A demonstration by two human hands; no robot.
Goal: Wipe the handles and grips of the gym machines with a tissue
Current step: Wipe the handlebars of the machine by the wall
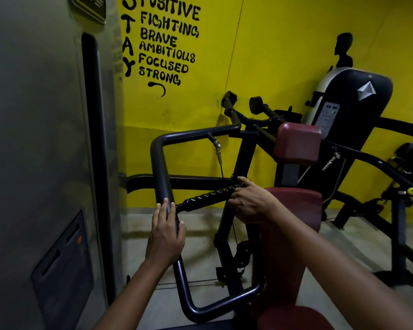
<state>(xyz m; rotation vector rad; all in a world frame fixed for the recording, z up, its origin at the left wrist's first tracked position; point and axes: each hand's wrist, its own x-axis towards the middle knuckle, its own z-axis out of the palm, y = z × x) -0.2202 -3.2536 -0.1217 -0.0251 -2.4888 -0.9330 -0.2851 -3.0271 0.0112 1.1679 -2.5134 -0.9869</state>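
A black tubular frame (160,163) of a gym machine loops in front of me, with a ribbed black grip (208,194) running across it. My left hand (166,231) grips the frame's vertical tube just below where the ribbed grip joins it. My right hand (248,201) is curled round the right end of the ribbed grip, thumb on top. No tissue shows in either hand; anything under the fingers is hidden.
Maroon seat pads (296,144) stand right of the frame. A grey weight-stack cover (41,139) fills the left side. Another black machine (353,98) stands against the yellow wall (272,55) at the back right. Concrete floor (200,253) lies below.
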